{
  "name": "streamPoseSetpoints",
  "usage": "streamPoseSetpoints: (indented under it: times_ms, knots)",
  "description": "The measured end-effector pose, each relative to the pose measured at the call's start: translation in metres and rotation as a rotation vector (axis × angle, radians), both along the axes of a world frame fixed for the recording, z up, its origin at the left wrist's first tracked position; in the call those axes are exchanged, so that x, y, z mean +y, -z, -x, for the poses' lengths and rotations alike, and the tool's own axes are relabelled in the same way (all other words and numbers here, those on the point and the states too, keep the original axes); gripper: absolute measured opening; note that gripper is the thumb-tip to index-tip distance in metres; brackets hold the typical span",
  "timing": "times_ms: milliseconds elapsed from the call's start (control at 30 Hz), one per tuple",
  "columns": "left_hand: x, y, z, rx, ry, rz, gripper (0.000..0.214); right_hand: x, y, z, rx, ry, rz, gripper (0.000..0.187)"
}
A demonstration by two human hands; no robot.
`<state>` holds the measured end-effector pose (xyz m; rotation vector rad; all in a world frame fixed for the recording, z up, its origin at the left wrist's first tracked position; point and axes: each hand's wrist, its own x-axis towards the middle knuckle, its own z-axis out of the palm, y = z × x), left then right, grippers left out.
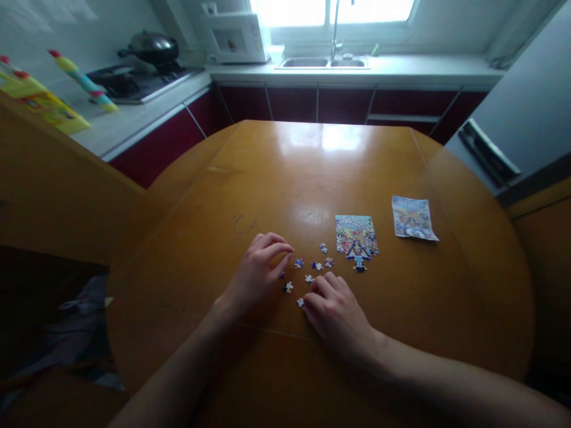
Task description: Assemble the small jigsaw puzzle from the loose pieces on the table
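Between the two hands, loose puzzle pieces (312,270) are scattered on the wooden table (267,178). The left hand (261,267) is curled, fingertips lowered beside a piece, and whether anything is pinched cannot be told. The right hand (334,309) is laid loosely spread, fingertips touching the nearest pieces, nothing gripped. Just beyond the right hand the part-built puzzle (355,236) is seen, a printed sheet (413,218) further right.

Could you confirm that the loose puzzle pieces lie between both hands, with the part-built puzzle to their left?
Not quite: the head view shows the part-built puzzle to the right of the loose pieces, not the left. They do lie between the left hand and right hand.
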<state>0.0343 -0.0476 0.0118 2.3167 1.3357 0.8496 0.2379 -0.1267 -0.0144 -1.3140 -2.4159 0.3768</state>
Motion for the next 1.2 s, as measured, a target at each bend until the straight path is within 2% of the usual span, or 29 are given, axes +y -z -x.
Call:
streamPoseSetpoints:
  times_ms: [100,200,267,433,533,800,1200]
  knots:
    - [0.0,0.002,0.0,0.01,0.015,-0.007,0.012,0.002,0.002,0.0,0.024,-0.011,-0.017,0.014]
    - [0.002,0.003,0.001,0.022,0.02,-0.024,0.011,0.009,-0.002,-0.018,0.105,-0.041,-0.054,0.013]
    - [0.003,0.004,0.002,0.032,0.021,-0.03,0.011,0.018,-0.005,-0.043,0.185,-0.029,-0.083,0.012]
    - [0.004,0.01,0.003,0.053,0.015,-0.017,0.013,0.043,-0.004,-0.122,0.25,0.184,-0.131,0.01]
    - [0.004,0.015,0.002,0.068,0.01,0.0,0.014,0.05,0.002,-0.148,0.198,0.248,-0.145,0.011]
    - [0.004,0.018,0.001,0.076,-0.01,0.016,0.015,0.052,0.009,-0.148,0.112,0.262,-0.136,0.013]
    - [0.004,0.016,0.0,0.077,0.002,-0.012,0.015,0.053,0.013,-0.15,0.125,0.267,-0.145,0.015]
